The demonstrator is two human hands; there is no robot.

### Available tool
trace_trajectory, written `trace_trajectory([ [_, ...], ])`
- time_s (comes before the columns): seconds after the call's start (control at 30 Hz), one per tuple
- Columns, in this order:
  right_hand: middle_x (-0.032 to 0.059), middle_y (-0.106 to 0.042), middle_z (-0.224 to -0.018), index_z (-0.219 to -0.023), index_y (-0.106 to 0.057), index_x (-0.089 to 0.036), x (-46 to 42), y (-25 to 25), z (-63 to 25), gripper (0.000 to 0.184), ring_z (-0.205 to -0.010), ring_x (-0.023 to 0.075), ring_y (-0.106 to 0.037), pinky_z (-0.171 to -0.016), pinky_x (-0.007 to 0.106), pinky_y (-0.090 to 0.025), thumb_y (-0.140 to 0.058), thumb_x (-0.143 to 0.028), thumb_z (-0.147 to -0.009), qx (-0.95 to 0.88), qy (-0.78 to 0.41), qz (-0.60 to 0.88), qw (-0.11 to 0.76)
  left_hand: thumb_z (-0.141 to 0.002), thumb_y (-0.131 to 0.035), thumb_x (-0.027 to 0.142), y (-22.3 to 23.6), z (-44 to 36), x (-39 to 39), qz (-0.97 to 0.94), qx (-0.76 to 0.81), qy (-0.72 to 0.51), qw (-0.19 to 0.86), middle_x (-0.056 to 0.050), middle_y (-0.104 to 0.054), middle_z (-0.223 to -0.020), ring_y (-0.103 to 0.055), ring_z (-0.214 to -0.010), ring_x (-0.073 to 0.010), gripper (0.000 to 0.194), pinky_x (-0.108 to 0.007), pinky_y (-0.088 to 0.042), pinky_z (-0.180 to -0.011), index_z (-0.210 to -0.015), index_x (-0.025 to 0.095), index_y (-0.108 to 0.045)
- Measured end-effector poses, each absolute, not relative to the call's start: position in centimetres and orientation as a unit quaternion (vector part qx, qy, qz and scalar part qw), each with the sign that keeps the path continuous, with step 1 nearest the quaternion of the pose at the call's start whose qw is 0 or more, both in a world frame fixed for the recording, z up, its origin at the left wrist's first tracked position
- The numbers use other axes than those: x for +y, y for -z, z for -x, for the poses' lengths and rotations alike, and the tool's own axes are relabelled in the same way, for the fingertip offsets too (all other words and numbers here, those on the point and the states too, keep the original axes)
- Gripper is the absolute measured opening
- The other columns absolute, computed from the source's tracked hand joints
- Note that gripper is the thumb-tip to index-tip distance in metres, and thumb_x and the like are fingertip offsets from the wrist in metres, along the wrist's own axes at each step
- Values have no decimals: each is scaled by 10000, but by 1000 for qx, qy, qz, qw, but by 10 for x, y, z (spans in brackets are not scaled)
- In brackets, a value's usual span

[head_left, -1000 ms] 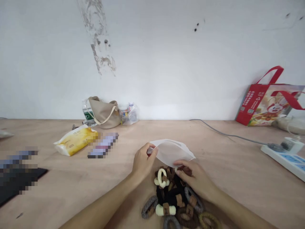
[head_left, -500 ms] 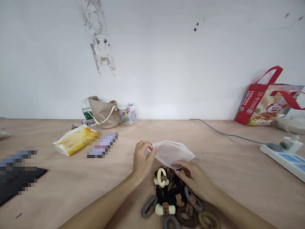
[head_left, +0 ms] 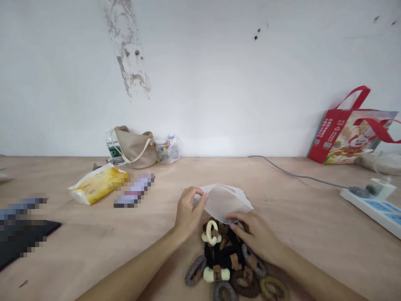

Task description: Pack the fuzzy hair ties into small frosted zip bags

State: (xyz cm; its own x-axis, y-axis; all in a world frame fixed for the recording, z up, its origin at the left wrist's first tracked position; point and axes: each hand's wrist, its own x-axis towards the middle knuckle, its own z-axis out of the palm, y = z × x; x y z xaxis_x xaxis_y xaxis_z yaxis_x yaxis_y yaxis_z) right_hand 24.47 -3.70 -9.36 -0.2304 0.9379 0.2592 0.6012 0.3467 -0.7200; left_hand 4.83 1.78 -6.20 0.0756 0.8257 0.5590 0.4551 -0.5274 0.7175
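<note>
A frosted plastic bag (head_left: 224, 205) is held up off the tabletop, its mouth spread partly apart. Thumb and fingers of my left hand (head_left: 191, 207) pinch its left edge. My right hand (head_left: 255, 234) grips the near rim between thumb and index finger, just above the pile. Below and nearer me lie several fuzzy hair ties (head_left: 232, 255) in black, brown, grey and cream, many with brown tags. One cream hair tie (head_left: 212, 233) stands tilted on top, while an olive hair tie (head_left: 274, 288) lies at the right. My right hand covers part of the pile.
A yellow tissue pack (head_left: 102, 184) and a blurred-out phone-like object (head_left: 134, 190) lie to the left. Against the wall stand a beige handbag (head_left: 138, 148) and a red shopping bag (head_left: 347, 133). A white power strip (head_left: 372, 211) with a grey cable (head_left: 291, 172) is at right.
The bag's right corner has moved slightly left and down. Both hands keep their hold almost in place, and the whole view has shifted a little.
</note>
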Motion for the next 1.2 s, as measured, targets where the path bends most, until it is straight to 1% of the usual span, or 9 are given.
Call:
trace_trajectory([
  [0.13,66,-680,-893,-1061,-659,-205,-38,92,-244,287,-808,239,-600,-746,361,-447,-493,-273,-838,-748,-239,522,332,-749,-545,203,65,-49,19,-716,453,-501,177,-10,-596,-784,-558,-824,-194,44,-302,-411,-776,-711,199,-566],
  [0.27,60,-678,-905,-1069,-651,-209,-39,92,-243,286,-831,234,-594,-763,356,-444,-481,-270,-848,-753,-232,522,326,-733,-534,171,67,-48,20,-719,453,-498,174,-9,-599,-791,-560,-839,-193,50,-304,-414,-786,-709,201,-565],
  [0.43,57,-684,-882,-1059,-654,-211,-38,92,-244,276,-819,232,-602,-751,354,-451,-478,-269,-854,-760,-228,519,318,-732,-533,180,69,-49,21,-727,450,-487,179,-6,-606,-783,-565,-814,-184,50,-297,-420,-776,-715,200,-576],
  [0.57,57,-689,-974,-1062,-653,-221,-38,91,-245,270,-901,237,-602,-800,359,-448,-485,-266,-855,-766,-227,512,314,-726,-537,189,71,-50,20,-738,444,-473,187,0,-608,-766,-572,-784,-180,44,-289,-426,-750,-719,198,-580],
  [0.77,61,-686,-1014,-1070,-649,-220,-36,93,-245,277,-938,238,-602,-829,370,-446,-471,-261,-862,-771,-222,508,313,-734,-534,191,72,-49,19,-742,441,-468,187,-4,-609,-775,-573,-802,-188,53,-299,-424,-764,-726,200,-585],
  [0.9,72,-683,-1022,-1082,-645,-213,-37,93,-245,285,-939,242,-602,-835,380,-445,-467,-263,-864,-772,-220,508,312,-741,-547,210,72,-49,20,-742,436,-474,185,-5,-608,-773,-571,-805,-191,46,-302,-422,-762,-731,204,-592],
  [1.03,56,-682,-1030,-1082,-644,-233,-37,92,-246,279,-947,236,-598,-834,366,-447,-480,-255,-858,-777,-223,501,311,-750,-554,226,71,-49,20,-735,429,-490,189,-5,-609,-764,-570,-797,-188,51,-302,-426,-767,-727,205,-593],
  [1.2,56,-669,-1050,-1103,-625,-239,-39,91,-248,285,-962,240,-591,-840,369,-446,-481,-258,-857,-781,-223,491,314,-765,-551,227,72,-48,19,-719,425,-511,203,-14,-632,-804,-584,-825,-190,66,-309,-434,-792,-762,204,-613],
])
